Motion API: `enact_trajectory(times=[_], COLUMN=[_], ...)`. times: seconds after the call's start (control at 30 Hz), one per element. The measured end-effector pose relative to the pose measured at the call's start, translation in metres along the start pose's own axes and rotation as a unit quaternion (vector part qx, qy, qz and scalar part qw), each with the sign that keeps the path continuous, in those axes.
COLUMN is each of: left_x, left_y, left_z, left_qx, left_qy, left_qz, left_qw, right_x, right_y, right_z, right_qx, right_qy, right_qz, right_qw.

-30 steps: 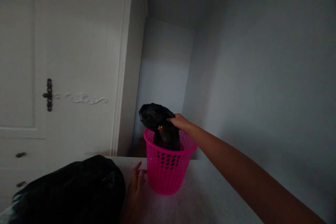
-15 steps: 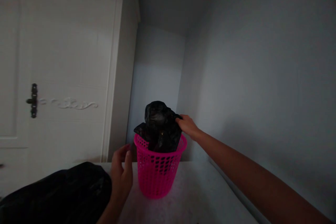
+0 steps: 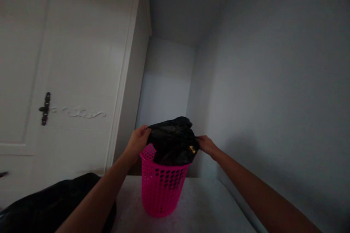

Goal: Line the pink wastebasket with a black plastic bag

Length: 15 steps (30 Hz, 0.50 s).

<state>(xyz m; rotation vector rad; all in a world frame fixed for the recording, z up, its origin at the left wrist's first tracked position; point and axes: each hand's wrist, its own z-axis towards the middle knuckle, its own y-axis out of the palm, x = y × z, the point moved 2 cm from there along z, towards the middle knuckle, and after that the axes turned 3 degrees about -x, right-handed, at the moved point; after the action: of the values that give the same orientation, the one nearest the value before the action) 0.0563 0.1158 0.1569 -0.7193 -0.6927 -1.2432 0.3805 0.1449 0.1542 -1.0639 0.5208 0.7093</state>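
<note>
A black plastic bag (image 3: 172,142) bulges out of the top of a pink perforated basket (image 3: 164,193), its lower part inside. My left hand (image 3: 138,140) pinches the bag's left edge above the rim. On the other side, my right hand (image 3: 207,145) grips the right edge, and the plastic is stretched between the two. Something small and gold-coloured (image 3: 192,149) shows on the bag near my right hand; I cannot make out what it is. The basket stands upright on a pale surface (image 3: 202,204).
Another large black bag (image 3: 51,200) lies at the lower left, partly behind my left forearm. A white wardrobe (image 3: 82,62) with a dark handle (image 3: 46,109) rises on the left. A grey wall (image 3: 273,80) runs along the right side.
My left hand has risen from beside the basket and taken hold of the bag's left edge. The bag is now spread wider. The view has tilted somewhat.
</note>
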Motion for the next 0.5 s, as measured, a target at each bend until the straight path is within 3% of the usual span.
enact_trajectory(times=[0.17,0.27,0.37,0.43,0.5], left_x=[0.012,0.025,0.039,0.048,0.058], left_y=[-0.016,-0.023,-0.025,-0.025,-0.027], left_z=[0.001,-0.005,-0.017,-0.028,-0.040], left_qx=[0.041,0.039,-0.021,-0.077,-0.140], left_qy=[0.006,0.006,-0.016,-0.045,-0.074], left_qz=[-0.002,-0.002,-0.075,-0.151,-0.186], left_qw=[0.999,0.999,0.997,0.984,0.970], right_x=[-0.003,-0.024,-0.044,-0.049,-0.051], right_y=[0.021,0.031,0.045,0.056,0.065], right_z=[-0.007,-0.008,-0.012,-0.016,-0.019], right_qx=[-0.066,-0.141,-0.198,-0.180,-0.156], right_qy=[-0.025,-0.103,-0.184,-0.176,-0.147], right_qz=[0.060,0.052,-0.184,-0.338,-0.416], right_qw=[0.996,0.983,0.945,0.907,0.884])
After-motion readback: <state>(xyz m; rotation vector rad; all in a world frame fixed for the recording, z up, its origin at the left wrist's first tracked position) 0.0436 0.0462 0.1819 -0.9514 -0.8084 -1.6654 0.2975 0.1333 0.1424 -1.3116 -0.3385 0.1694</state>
